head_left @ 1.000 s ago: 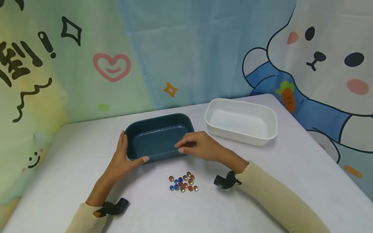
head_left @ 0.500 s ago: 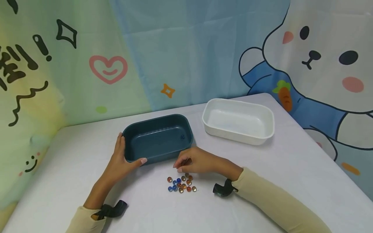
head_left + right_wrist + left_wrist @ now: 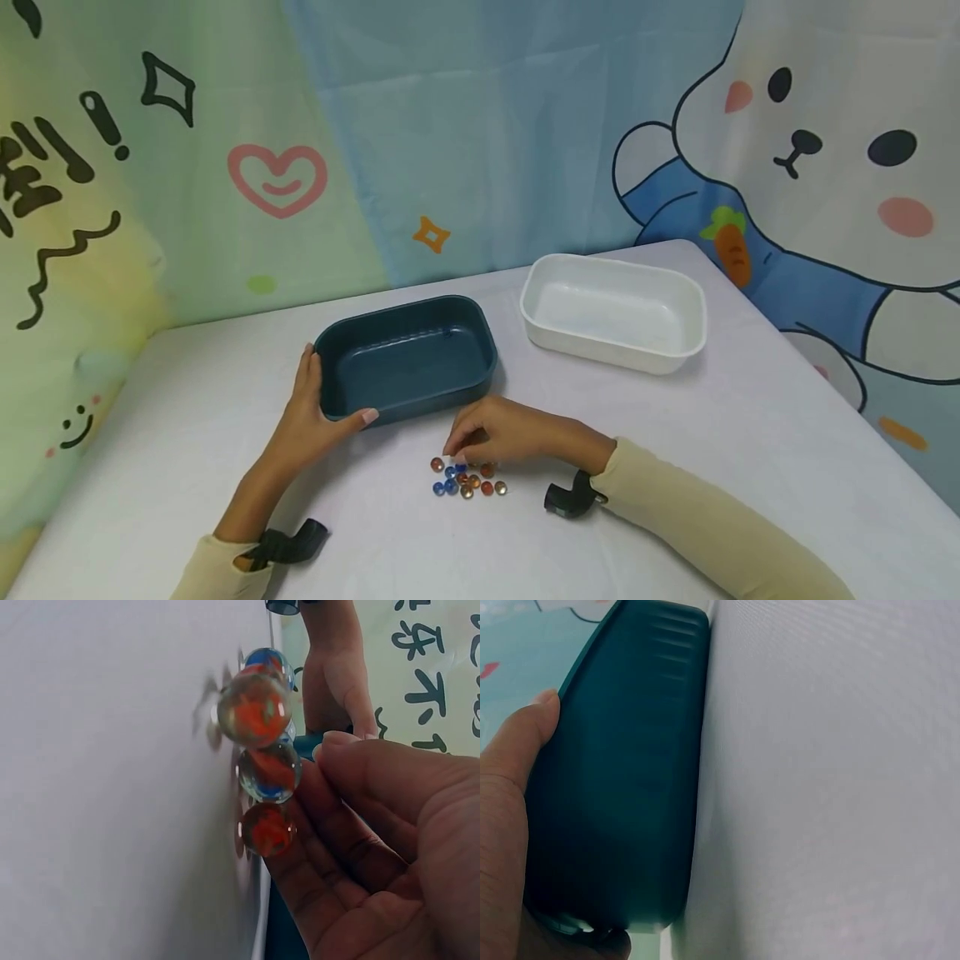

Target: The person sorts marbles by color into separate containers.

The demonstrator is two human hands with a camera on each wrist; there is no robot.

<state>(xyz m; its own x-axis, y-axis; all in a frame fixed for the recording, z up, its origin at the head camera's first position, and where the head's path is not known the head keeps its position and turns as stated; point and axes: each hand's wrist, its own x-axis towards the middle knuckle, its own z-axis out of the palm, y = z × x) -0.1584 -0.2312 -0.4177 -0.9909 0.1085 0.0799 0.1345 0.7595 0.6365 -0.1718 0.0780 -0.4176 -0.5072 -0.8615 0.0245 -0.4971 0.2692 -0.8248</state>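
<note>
White woven cloth (image 3: 420,550) stretches beneath a cartoon-printed backdrop (image 3: 480,150) as clear, swirled round marbles (image 3: 474,482) cluster at the nearly closed fingertips of the right hand (image 3: 495,429), their hold unclear; the widely spread left hand (image 3: 309,423) grips a smooth, round-cornered teal tray (image 3: 412,367).

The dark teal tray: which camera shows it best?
The head view, which looks right into the tray. The left wrist view shows its outer side close up; the right wrist view, only slivers of it.
</note>
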